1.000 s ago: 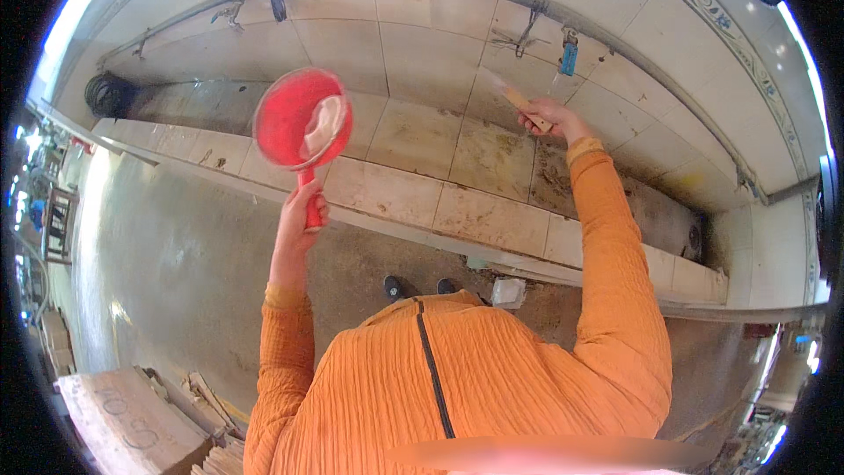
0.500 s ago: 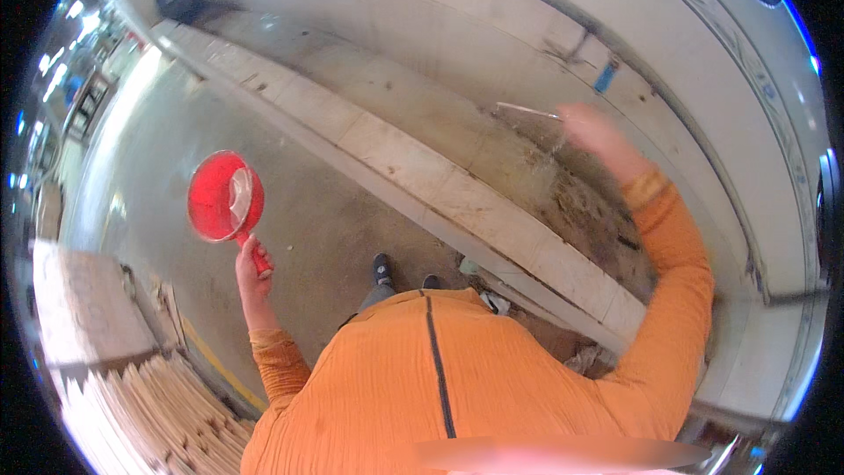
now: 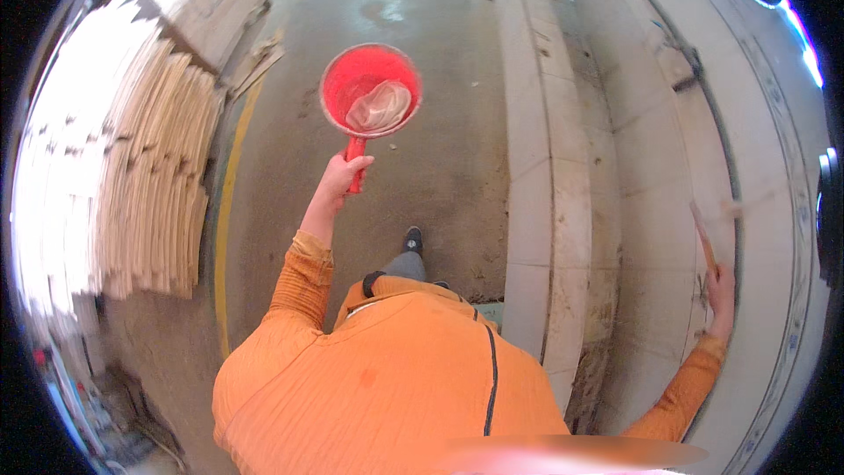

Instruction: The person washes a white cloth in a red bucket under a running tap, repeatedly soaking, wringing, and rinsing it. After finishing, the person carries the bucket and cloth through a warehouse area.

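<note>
My left hand (image 3: 336,179) is closed around the handle of a red plastic dipper (image 3: 359,66), held out over the floor in front of me. A crumpled, pale, glossy thing (image 3: 380,107) lies inside its bowl; I cannot make out whether it is a bag or a cloth. On the far right my right hand (image 3: 722,292) grips a thin, straight, stick-like tool (image 3: 706,237) with a tan lower part. That tool points up and away, close to the white wall (image 3: 765,237), and its exact kind is unclear.
A low tiled ledge (image 3: 527,211) runs along my right, with a dirty trough (image 3: 607,237) between it and the wall. A dark pipe (image 3: 716,123) follows the wall. Stacked thin boards (image 3: 154,176) stand at left beside a yellow floor line (image 3: 232,185). My shoe (image 3: 413,239) is below.
I have turned left, so the ledge now runs lengthwise beside me. The dipper sits farther forward before me. My right hand has moved from above the splashing trough to beside the wall.
</note>
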### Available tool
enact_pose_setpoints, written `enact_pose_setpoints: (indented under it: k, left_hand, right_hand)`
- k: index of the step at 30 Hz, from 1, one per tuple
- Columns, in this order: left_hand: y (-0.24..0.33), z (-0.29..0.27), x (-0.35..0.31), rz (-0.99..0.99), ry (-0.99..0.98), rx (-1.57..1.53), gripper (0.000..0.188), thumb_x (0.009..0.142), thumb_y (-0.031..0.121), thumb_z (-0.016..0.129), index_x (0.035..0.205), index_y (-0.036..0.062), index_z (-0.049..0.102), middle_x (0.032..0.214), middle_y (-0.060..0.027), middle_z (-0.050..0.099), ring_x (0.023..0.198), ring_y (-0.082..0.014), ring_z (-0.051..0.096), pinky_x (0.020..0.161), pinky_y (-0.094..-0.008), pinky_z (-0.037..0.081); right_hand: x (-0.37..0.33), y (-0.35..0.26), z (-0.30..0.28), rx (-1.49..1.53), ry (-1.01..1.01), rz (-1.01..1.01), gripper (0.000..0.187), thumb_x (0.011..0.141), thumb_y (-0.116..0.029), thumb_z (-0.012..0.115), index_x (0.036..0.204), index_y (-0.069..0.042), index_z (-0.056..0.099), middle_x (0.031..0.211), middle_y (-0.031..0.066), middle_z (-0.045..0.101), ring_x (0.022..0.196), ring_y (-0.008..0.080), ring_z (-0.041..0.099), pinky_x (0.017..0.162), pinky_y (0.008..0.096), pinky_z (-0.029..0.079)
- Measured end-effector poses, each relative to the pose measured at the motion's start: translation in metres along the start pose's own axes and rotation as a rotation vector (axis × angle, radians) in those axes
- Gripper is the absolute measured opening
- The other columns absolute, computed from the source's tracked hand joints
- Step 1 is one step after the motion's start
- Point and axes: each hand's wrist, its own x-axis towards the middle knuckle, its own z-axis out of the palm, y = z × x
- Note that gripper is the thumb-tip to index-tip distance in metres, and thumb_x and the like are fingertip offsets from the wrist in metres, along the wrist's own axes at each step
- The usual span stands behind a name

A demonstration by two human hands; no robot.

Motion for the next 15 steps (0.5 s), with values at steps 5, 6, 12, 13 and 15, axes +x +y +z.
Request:
enact_pose_setpoints:
  k: [5,6,12,13,15]
  left_hand:
    - [-0.025,-0.033,0.024,0.1,0.148,0.091,0.029,0.065,0.019,0.061,0.086,0.0032,0.049,0.06,0.0005,0.047,0.049,-0.0083,0.045,0.04,-0.0234,0.036]
    - [-0.022,-0.035,0.026,0.074,0.185,0.108,0.029,0.065,0.019,0.061,0.086,0.0028,0.049,0.061,0.0002,0.048,0.049,-0.0084,0.045,0.041,-0.0234,0.036]
    - [-0.009,-0.083,0.054,0.094,0.343,0.185,0.026,0.067,0.02,0.061,0.083,0.0047,0.048,0.058,0.0002,0.046,0.047,-0.0093,0.045,0.038,-0.024,0.036]
    - [-0.008,-0.082,0.069,0.072,0.322,0.181,0.027,0.067,0.019,0.061,0.085,0.004,0.048,0.058,0.0,0.047,0.047,-0.009,0.045,0.039,-0.024,0.036]
    - [0.003,-0.095,0.082,0.029,0.335,0.184,0.028,0.066,0.017,0.06,0.087,0.0025,0.049,0.058,-0.0003,0.047,0.047,-0.0084,0.045,0.04,-0.0241,0.037]
  right_hand:
    - [0.014,0.057,0.013,-0.106,0.224,-0.186,0.022,0.08,-0.02,0.045,0.08,0.002,0.05,0.056,0.0061,0.046,0.047,0.013,0.043,0.044,0.028,0.035]
    - [0.026,0.043,0.025,-0.013,0.113,-0.085,0.023,0.08,-0.02,0.045,0.082,0.002,0.05,0.058,0.0085,0.047,0.05,0.0163,0.045,0.047,0.03,0.036]
    - [0.087,-0.139,0.09,0.326,-0.174,-0.123,0.021,0.078,-0.018,0.046,0.083,0.002,0.05,0.058,0.0112,0.048,0.053,0.0173,0.047,0.049,0.0316,0.038]
    - [0.1,-0.151,0.11,0.303,-0.117,-0.218,0.02,0.078,-0.018,0.046,0.082,0.001,0.051,0.056,0.0102,0.047,0.051,0.0156,0.046,0.048,0.0305,0.037]
    - [0.123,-0.218,0.139,0.403,-0.059,-0.407,0.018,0.078,-0.016,0.047,0.081,0.001,0.051,0.055,0.0097,0.046,0.05,0.014,0.045,0.048,0.0283,0.036]
